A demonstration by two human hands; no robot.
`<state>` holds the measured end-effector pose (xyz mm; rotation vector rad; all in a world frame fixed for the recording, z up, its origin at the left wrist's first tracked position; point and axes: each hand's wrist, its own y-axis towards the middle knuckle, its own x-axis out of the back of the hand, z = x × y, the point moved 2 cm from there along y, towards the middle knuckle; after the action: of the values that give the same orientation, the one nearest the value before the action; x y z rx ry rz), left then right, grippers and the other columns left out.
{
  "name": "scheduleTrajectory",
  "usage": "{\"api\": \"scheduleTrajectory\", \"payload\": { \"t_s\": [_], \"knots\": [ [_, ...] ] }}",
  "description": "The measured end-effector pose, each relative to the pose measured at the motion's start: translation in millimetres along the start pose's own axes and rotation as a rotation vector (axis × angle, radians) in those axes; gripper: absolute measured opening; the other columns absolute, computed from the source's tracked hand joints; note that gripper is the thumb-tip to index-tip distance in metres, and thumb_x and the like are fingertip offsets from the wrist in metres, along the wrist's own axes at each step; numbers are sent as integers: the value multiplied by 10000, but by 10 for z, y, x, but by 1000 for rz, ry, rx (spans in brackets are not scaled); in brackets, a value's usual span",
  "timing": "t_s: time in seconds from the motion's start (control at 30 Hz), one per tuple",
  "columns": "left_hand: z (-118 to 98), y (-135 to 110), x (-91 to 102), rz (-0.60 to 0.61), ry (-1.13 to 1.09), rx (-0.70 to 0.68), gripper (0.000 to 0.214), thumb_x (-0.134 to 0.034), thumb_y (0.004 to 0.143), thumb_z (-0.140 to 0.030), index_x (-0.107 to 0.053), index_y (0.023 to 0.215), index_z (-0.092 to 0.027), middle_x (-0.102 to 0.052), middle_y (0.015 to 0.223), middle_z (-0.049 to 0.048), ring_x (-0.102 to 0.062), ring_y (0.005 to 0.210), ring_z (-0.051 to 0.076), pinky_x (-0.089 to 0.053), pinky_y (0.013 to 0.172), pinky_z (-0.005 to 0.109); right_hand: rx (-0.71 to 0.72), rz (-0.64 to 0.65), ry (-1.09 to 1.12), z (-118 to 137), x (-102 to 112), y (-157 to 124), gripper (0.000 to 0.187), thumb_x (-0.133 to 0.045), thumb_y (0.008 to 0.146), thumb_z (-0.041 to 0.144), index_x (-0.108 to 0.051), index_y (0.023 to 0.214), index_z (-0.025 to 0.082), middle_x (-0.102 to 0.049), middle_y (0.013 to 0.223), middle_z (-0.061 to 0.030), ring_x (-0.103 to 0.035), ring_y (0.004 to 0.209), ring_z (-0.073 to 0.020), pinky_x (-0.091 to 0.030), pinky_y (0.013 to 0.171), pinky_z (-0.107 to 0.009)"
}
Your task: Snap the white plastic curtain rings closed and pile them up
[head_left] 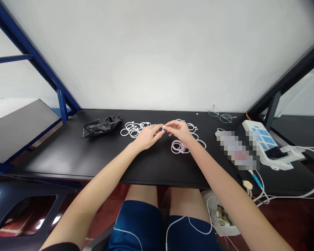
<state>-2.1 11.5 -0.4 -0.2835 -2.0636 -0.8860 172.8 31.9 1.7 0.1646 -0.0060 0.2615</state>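
Note:
My left hand [148, 135] and my right hand [178, 130] meet over the middle of the black table [68, 157], fingertips pinched together on a small white plastic ring [163, 128]. To the left of my hands lies a loose heap of white rings [135, 128]. More white rings [192, 130] lie behind and right of my right hand, and a stacked bunch of rings [179, 147] rests just under my right wrist.
A crumpled black plastic bag [101, 126] lies at the left. Eyeglasses [221, 116] sit at the back right. A white power strip [268, 144] with cables and a blurred object [237, 150] occupy the right side. Blue frame struts [61, 104] stand left.

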Motion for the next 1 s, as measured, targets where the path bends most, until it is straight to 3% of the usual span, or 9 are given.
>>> {"api": "scheduleTrajectory", "payload": {
  "t_s": [0.07, 0.17, 0.23, 0.33, 0.5, 0.8, 1.0],
  "knots": [
    [25, 1, -7, -27, 30, 14, 393, -431, 963, -445, -561, 1208, -167, -619, 850, 58, -586, 763, 175, -451, 718, 294, 58, -95, -96, 0, 80, 25, 215, -746, 689, 378, -704, 800, 199, -711, 866, -58, -626, 735, -176, -513, 587, -293],
    [64, 7, -15, -40, 69, 38, 391, -495, 931, -467, -592, 1161, -165, -612, 813, 48, -582, 752, 178, -452, 723, 301, 232, -349, -420, 19, 268, 55, 96, -652, 712, 240, -698, 790, 206, -698, 961, -66, -617, 777, -194, -523, 698, -347],
    [85, 12, -15, -34, 85, 60, 366, -507, 924, -469, -615, 1098, -166, -618, 798, 47, -585, 755, 185, -451, 728, 310, 243, -412, -624, 3, 362, 70, 155, -594, 699, 152, -702, 797, 205, -704, 927, -66, -626, 836, -221, -503, 811, -389],
    [102, 15, -18, -15, 109, 81, 342, -508, 923, -470, -628, 1017, -164, -630, 796, 52, -590, 786, 203, -446, 741, 325, 168, -363, -768, -60, 401, 83, 219, -569, 675, 103, -704, 816, 203, -722, 914, -60, -639, 897, -251, -482, 861, -415],
    [136, 9, -51, 22, 130, 62, 339, -537, 906, -472, -627, 1018, -165, -636, 795, 46, -580, 802, 209, -438, 773, 341, 106, -221, -842, -128, 291, 69, 229, -568, 672, 97, -702, 827, 201, -735, 935, -49, -655, 888, -248, -479, 850, -409],
    [207, 2, -91, 73, 140, 40, 326, -624, 847, -477, -621, 979, -178, -645, 865, 44, -590, 828, 209, -439, 803, 360, 83, -188, -836, -105, 244, 61, 84, -629, 738, 213, -691, 790, 192, -735, 880, -63, -664, 867, -239, -475, 816, -384],
    [216, 1, -84, 38, 153, 58, 281, -567, 891, -439, -619, 1000, -185, -639, 927, 70, -590, 908, 229, -450, 838, 372, 82, -180, -857, -93, 218, 39, 134, -696, 727, 309, -686, 794, 193, -739, 893, -57, -670, 881, -237, -484, 806, -365]
  ]
}}
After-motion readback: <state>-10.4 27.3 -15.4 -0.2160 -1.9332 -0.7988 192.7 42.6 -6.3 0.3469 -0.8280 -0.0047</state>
